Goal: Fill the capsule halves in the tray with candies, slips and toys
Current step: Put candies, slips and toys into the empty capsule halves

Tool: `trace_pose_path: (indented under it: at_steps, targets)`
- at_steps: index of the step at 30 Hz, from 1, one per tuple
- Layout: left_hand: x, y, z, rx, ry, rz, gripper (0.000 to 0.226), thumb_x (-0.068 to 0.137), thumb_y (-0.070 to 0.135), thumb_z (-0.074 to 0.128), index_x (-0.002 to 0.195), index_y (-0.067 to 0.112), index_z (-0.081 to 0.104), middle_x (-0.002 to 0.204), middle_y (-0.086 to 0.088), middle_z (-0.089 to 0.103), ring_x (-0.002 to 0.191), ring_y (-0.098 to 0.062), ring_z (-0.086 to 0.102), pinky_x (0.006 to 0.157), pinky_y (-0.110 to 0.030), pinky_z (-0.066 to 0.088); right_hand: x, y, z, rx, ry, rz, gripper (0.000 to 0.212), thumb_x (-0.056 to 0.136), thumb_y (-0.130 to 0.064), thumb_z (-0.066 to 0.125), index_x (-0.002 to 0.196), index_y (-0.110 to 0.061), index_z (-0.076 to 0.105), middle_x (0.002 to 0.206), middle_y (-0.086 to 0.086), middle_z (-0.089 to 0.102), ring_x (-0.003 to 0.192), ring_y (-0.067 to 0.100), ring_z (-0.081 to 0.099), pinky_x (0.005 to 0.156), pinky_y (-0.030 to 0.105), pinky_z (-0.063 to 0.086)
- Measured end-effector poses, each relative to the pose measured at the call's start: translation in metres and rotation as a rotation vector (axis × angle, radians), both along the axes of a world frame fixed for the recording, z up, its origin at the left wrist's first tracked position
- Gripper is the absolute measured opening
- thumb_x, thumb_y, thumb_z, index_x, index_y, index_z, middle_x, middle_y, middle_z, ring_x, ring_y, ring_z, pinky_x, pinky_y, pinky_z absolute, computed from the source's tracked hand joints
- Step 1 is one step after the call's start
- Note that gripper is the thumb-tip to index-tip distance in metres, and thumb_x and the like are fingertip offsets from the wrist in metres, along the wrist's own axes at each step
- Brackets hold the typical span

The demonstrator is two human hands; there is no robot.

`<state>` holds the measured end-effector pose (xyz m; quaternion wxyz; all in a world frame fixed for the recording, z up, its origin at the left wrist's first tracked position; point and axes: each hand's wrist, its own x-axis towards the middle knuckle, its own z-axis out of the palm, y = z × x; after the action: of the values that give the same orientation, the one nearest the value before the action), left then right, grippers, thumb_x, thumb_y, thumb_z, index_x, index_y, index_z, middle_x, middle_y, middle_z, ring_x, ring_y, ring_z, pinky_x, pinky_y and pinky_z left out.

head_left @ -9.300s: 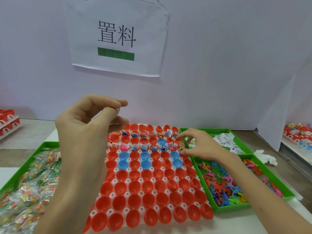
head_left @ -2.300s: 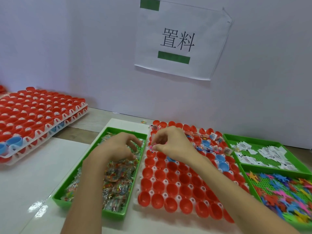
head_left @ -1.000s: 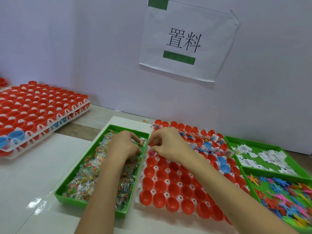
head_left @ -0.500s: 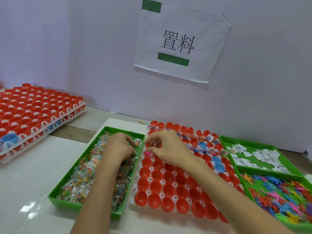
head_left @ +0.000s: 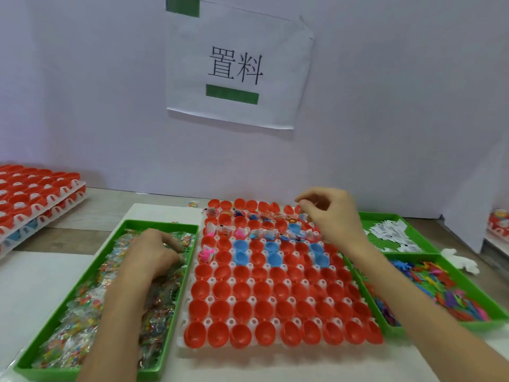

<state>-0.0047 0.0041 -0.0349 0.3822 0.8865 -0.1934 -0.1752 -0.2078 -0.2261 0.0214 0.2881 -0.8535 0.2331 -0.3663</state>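
The white capsule tray (head_left: 180, 341) lies in front of me, packed with red capsule halves (head_left: 242, 290) and a few blue ones (head_left: 241, 245). The far rows and the left column hold candies, slips and toys; a pink toy (head_left: 207, 253) sits in the left column. My left hand (head_left: 154, 255) rests in the green candy tray (head_left: 154, 224), fingers curled into the clear candy packets (head_left: 80, 307). My right hand (head_left: 330, 216) hovers over the tray's far right corner, blurred, fingers loosely curled with nothing visible in them.
To the right stand a green tray of white slips (head_left: 391, 232) and a green tray of colourful plastic toys (head_left: 440, 282). Stacked trays of red capsule halves (head_left: 41, 194) sit at the far left. A white wall with a paper sign (head_left: 237, 70) rises behind.
My right hand has left the tray's left column, where a pink toy now sits, and swung to the far right corner. My left hand stays in the candy tray.
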Motion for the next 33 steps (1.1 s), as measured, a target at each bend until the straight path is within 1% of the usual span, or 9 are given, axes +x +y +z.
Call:
trace_pose_path:
  at_steps: [2, 6, 11, 13, 17, 21, 24, 28, 33]
  targets:
    - [0.000, -0.001, 0.000, 0.007, -0.004, 0.026, 0.017, 0.077, 0.002, 0.082, 0.073, 0.014, 0.070, 0.097, -0.013, 0.069, 0.096, -0.031, 0.063, 0.089, -0.043, 0.051, -0.029, -0.031, -0.003, 0.007, 0.002, -0.128, 0.018, 0.090, -0.007, 0.068, 0.084, -0.022, 0.076, 0.074, -0.009, 0.071, 0.063, 0.005, 0.064, 0.060, 0.017, 0.049]
    - [-0.001, -0.003, 0.000, 0.013, -0.003, 0.072, 0.016, 0.076, 0.006, 0.085, 0.073, 0.012, 0.070, 0.092, -0.012, 0.070, 0.095, -0.032, 0.064, 0.093, -0.047, 0.052, -0.071, -0.085, -0.018, -0.014, 0.276, -0.319, 0.013, 0.089, -0.012, 0.070, 0.084, -0.022, 0.077, 0.083, -0.005, 0.074, 0.072, 0.001, 0.061, 0.073, 0.023, 0.042]
    - [-0.002, 0.003, 0.006, -0.038, -0.161, 0.167, 0.016, 0.080, 0.018, 0.083, 0.073, 0.019, 0.069, 0.081, -0.001, 0.069, 0.082, -0.027, 0.063, 0.079, -0.042, 0.053, -0.090, -0.114, -0.046, 0.025, 0.553, -0.353, 0.013, 0.086, -0.022, 0.075, 0.075, -0.025, 0.069, 0.089, 0.000, 0.071, 0.075, 0.004, 0.058, 0.061, 0.022, 0.039]
    - [-0.002, 0.006, 0.010, -0.104, -0.218, 0.209, 0.017, 0.082, 0.017, 0.082, 0.074, 0.020, 0.067, 0.079, 0.000, 0.069, 0.078, -0.027, 0.064, 0.072, -0.038, 0.052, -0.087, -0.117, -0.053, 0.037, 0.623, -0.353, 0.012, 0.084, -0.026, 0.078, 0.077, -0.024, 0.069, 0.090, -0.001, 0.068, 0.079, 0.011, 0.060, 0.066, 0.025, 0.041]
    - [-0.007, 0.009, 0.028, -0.301, -0.341, 0.253, 0.009, 0.085, 0.012, 0.078, 0.084, 0.016, 0.070, 0.076, 0.003, 0.068, 0.063, -0.018, 0.063, 0.052, -0.028, 0.046, -0.081, -0.120, -0.061, 0.032, 0.612, -0.380, 0.016, 0.085, -0.011, 0.073, 0.072, -0.020, 0.074, 0.089, 0.001, 0.072, 0.074, 0.009, 0.063, 0.070, 0.026, 0.047]
    - [-0.019, 0.003, 0.050, -0.516, -0.369, 0.204, 0.016, 0.087, 0.015, 0.075, 0.101, 0.023, 0.074, 0.087, 0.000, 0.073, 0.070, -0.020, 0.070, 0.068, -0.036, 0.056, -0.082, -0.121, -0.064, -0.004, 0.603, -0.431, 0.024, 0.086, -0.004, 0.066, 0.068, -0.018, 0.075, 0.079, -0.001, 0.073, 0.065, 0.011, 0.066, 0.060, 0.025, 0.051]
    - [-0.037, -0.009, 0.062, -0.667, -0.280, 0.135, 0.015, 0.088, 0.016, 0.074, 0.098, 0.027, 0.074, 0.083, 0.001, 0.073, 0.072, -0.017, 0.071, 0.070, -0.033, 0.056, -0.085, -0.118, -0.066, 0.021, 0.537, -0.434, 0.028, 0.087, -0.005, 0.063, 0.062, -0.017, 0.066, 0.069, -0.002, 0.068, 0.060, 0.012, 0.062, 0.053, 0.023, 0.045]
    - [-0.071, -0.036, 0.064, -0.745, -0.045, -0.007, 0.007, 0.088, 0.017, 0.075, 0.093, 0.022, 0.075, 0.077, 0.000, 0.076, 0.072, -0.013, 0.074, 0.072, -0.026, 0.059, -0.087, -0.100, -0.051, 0.077, 0.236, -0.441, 0.021, 0.094, -0.012, 0.057, 0.073, -0.008, 0.059, 0.075, 0.006, 0.067, 0.064, 0.023, 0.061, 0.059, 0.032, 0.048]
    - [-0.115, -0.061, 0.073, -0.863, 0.294, -0.237, 0.011, 0.086, 0.016, 0.074, 0.096, 0.012, 0.076, 0.086, -0.008, 0.079, 0.084, -0.021, 0.077, 0.069, -0.021, 0.060, -0.077, -0.034, 0.014, 0.322, -0.139, -0.067, 0.030, 0.094, -0.013, 0.044, 0.066, -0.010, 0.052, 0.071, 0.014, 0.061, 0.056, 0.021, 0.057, 0.059, 0.037, 0.049]
